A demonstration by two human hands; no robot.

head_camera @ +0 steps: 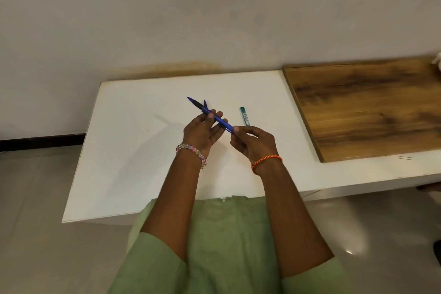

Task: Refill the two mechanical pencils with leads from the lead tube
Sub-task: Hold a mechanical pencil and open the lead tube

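The counter (pixel 133 162) is a flat white slab with a matte, faintly grainy face and a squared front edge, set against a plain pale wall (pixel 167 19).

Above its middle, the left hand (pixel 201 130) is raised off the surface with a bracelet (pixel 192 151) of clear, pink and lilac round beads at the wrist. Its thumb and fingers curl round two pencils. The longer pencil (pixel 220 120) is a slim blue plastic barrel with a black grip section and a pointed blue tip, slanting from upper left down to lower right. A second pencil (pixel 205 104) shows only as a short blue point poking up just behind the first (the rest is hidden in the hand).

The right hand (pixel 253 142) meets the lower end of the long pencil and pinches it between thumb and forefinger, the other fingers curled beneath; a braided orange cord (pixel 266 161) circles its wrist.

Just beyond the right hand, apart from both hands, the lead tube (pixel 245 116) lies flat on the counter: a narrow, straight-sided green case with a pale label along it (its printing is too small to read).

Farther right, a rectangular board (pixel 367 112) of brown wood with dark streaky grain and a slight sheen rests on the counter, well apart from the tube.

Near the bottom, green cloth (pixel 226 246) with a soft woven look covers the person's sleeves and lap.
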